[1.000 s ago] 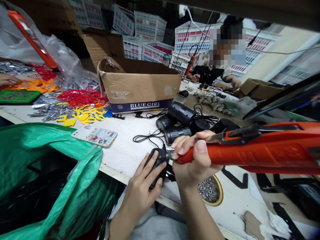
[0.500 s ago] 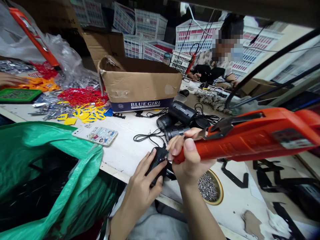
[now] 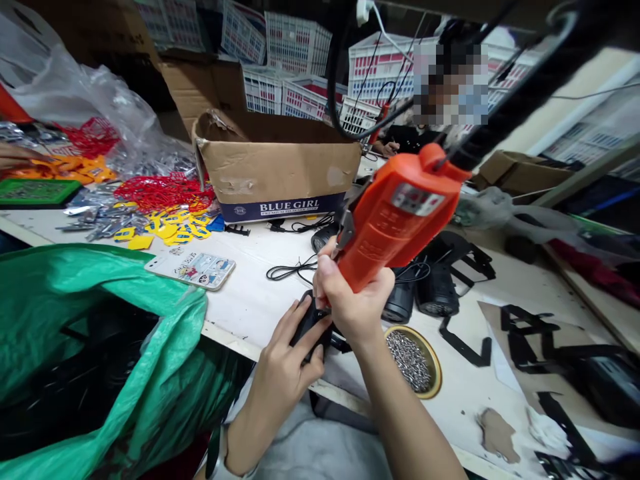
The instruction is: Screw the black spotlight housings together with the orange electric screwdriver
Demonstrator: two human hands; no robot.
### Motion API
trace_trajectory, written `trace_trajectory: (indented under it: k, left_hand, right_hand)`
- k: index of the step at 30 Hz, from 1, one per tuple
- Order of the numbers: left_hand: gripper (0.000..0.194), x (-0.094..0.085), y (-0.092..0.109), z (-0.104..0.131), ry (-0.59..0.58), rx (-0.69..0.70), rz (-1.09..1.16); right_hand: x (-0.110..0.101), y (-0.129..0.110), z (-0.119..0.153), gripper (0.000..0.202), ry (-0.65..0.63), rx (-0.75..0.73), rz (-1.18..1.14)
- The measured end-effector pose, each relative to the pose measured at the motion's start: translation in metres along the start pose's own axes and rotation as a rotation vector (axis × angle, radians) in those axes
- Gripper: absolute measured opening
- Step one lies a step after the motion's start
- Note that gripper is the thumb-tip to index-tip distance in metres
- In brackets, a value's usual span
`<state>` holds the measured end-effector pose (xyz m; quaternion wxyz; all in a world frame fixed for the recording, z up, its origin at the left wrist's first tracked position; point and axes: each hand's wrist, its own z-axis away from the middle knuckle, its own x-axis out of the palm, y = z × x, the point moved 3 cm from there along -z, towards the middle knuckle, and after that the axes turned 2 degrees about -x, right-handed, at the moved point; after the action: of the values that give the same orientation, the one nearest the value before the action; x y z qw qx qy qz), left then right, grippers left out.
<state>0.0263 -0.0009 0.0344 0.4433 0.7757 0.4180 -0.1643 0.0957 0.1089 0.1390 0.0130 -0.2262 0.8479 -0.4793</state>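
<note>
My right hand (image 3: 350,300) is wrapped round an orange electric screwdriver (image 3: 395,213), which tilts up and to the right. Its tip points down at a black part (image 3: 307,330) near the table's front edge. My left hand (image 3: 287,367) grips that black part, fingers lying over it. Where the tip meets the part is mostly hidden by my right fingers. To the right of my right wrist sits a round bowl of small screws (image 3: 413,360). Black cylindrical units (image 3: 437,290) with cables stand behind the bowl.
An open cardboard box (image 3: 280,170) stands at the back. Left are a phone (image 3: 193,267), yellow and red pieces (image 3: 165,193) and a green bag (image 3: 175,333). Black brackets (image 3: 467,343) lie right. Another person (image 3: 417,137) sits beyond; someone's hand (image 3: 17,155) shows far left.
My right hand has swung the orange screwdriver from nearly level to a steeper, more upright tilt. My left hand has stayed on the black part. The orange tool at far left has dropped lower.
</note>
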Motion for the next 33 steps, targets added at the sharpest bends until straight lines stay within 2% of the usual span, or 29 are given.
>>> trace_trajectory:
  k: [13,16,18,21,23,25,26,29,31,33]
  left_hand:
    - [0.043,0.001,0.000,0.002,0.014,0.027,-0.053]
    - [0.047,0.002,-0.002,0.003,0.000,0.055,-0.098]
    - [0.051,0.001,-0.004,0.006,-0.024,0.057,-0.140]
    - [0.058,-0.001,-0.007,0.013,-0.058,0.095,-0.229]
    - [0.068,-0.001,-0.011,0.017,-0.068,0.127,-0.285]
    - [0.077,0.000,-0.016,0.017,-0.071,0.123,-0.323]
    - [0.077,0.001,-0.019,0.015,-0.072,0.118,-0.332]
    - [0.069,-0.002,-0.024,-0.004,-0.066,0.103,-0.296]
    - [0.065,-0.010,-0.025,-0.025,-0.032,0.056,-0.221]
    - [0.065,-0.020,-0.023,-0.047,0.044,-0.040,-0.136]
  right_hand:
    - [0.002,0.005,0.004,0.023,-0.084,0.046,-0.070]
    - [-0.013,0.001,0.001,0.025,0.047,0.046,-0.122]
    - [-0.033,-0.008,-0.003,0.025,0.230,-0.039,-0.155]
    - [-0.081,-0.027,-0.006,0.029,0.505,-0.192,-0.088]
    - [-0.121,-0.035,-0.005,0.036,0.631,-0.219,0.077]
    - [-0.164,-0.035,-0.001,0.046,0.725,-0.168,0.324]
    - [-0.184,-0.033,0.001,0.049,0.754,-0.129,0.462]
    - [-0.230,-0.023,0.006,0.054,0.759,-0.083,0.616]
    - [-0.247,-0.018,0.009,0.056,0.754,-0.084,0.655]
    - [-0.251,-0.017,0.013,0.063,0.798,-0.100,0.717]
